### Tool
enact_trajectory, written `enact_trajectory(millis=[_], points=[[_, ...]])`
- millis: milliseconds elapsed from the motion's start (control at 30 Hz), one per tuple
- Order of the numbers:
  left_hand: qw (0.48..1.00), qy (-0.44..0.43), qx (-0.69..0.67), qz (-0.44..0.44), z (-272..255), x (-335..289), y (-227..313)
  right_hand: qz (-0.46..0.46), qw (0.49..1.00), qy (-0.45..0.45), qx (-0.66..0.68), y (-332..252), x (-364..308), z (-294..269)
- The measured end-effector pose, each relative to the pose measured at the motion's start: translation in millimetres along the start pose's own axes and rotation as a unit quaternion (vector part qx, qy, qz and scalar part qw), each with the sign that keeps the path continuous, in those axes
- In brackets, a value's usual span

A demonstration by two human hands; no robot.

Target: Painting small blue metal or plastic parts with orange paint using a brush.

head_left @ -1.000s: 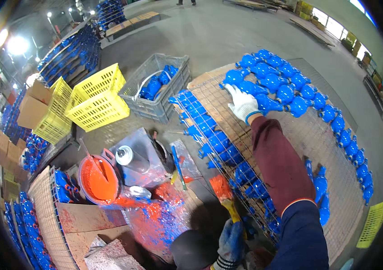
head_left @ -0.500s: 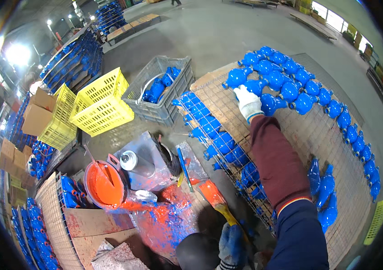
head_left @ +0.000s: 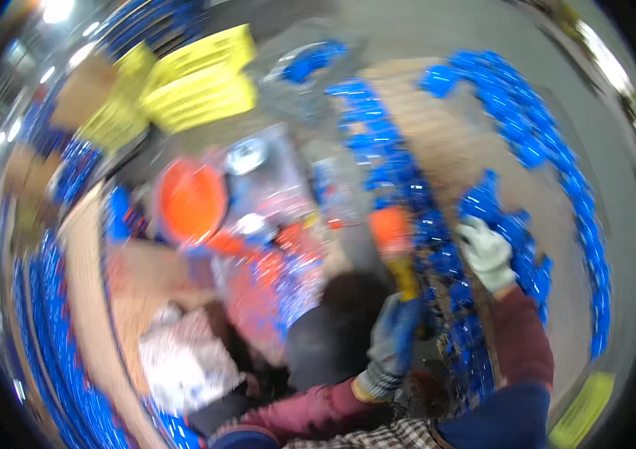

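My left hand (head_left: 394, 337), in a grey and blue glove with a striped cuff, grips a paintbrush (head_left: 401, 273) by its yellow handle. Orange-red paint covers the bristles, which point away from me. My right hand (head_left: 487, 254), gloved in white, is at the near cluster of glossy blue bottle-shaped parts (head_left: 481, 200) on the mesh-topped table. Its fingertips appear to meet one part; motion blur hides whether they close on it. More blue parts (head_left: 508, 112) stand in curved rows along the table's far and right sides.
Left of the brush are a bucket of orange paint (head_left: 192, 200), a silver can (head_left: 246, 156) and a paint-splashed surface (head_left: 258, 288). Yellow crates (head_left: 198, 86) and a grey crate (head_left: 288, 90) holding blue parts stand behind. Blue parts fill the mesh rack (head_left: 378, 153) below the table top.
My right hand has drawn back from the far row to the near cluster of blue parts. The whole view has shifted and blurred; my left hand still grips the paintbrush.
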State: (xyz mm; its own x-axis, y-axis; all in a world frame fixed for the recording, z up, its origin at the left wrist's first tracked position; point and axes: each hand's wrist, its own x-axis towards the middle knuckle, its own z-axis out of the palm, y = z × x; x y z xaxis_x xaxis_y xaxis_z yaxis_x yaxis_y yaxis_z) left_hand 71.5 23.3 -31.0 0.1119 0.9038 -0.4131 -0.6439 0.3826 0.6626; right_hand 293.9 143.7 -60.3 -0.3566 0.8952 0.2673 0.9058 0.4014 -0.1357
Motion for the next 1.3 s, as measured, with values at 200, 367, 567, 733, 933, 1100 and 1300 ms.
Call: enact_trajectory(millis=[200, 367, 567, 733, 933, 1100, 1300], points=[[0.994, -0.038, -0.058, 0.089, 11, 6, -35, -0.031, 0.994, 0.076, 0.076, -61, -40, -53], [0.988, -0.155, -0.012, -0.01, -3, -26, -8, 0.017, 0.998, 0.011, 0.067, -118, -94, -75], [0.966, -0.247, 0.061, 0.033, -33, -52, 4, 0.002, 0.991, -0.016, 0.13, -189, -92, -107], [0.938, -0.252, 0.238, -0.004, -35, -76, 18, -0.022, 0.997, 0.038, 0.07, -189, -122, -91], [0.885, -0.331, 0.326, 0.024, -64, -100, 10, -0.006, 0.986, 0.102, 0.132, -211, -156, -72], [0.9, -0.287, 0.329, 0.018, -84, -138, 29, 0.032, 0.964, 0.138, 0.225, -211, -157, -67], [0.898, -0.208, 0.321, 0.218, -87, -161, 116, 0.216, 0.918, 0.3, 0.147, -125, -183, -97]])
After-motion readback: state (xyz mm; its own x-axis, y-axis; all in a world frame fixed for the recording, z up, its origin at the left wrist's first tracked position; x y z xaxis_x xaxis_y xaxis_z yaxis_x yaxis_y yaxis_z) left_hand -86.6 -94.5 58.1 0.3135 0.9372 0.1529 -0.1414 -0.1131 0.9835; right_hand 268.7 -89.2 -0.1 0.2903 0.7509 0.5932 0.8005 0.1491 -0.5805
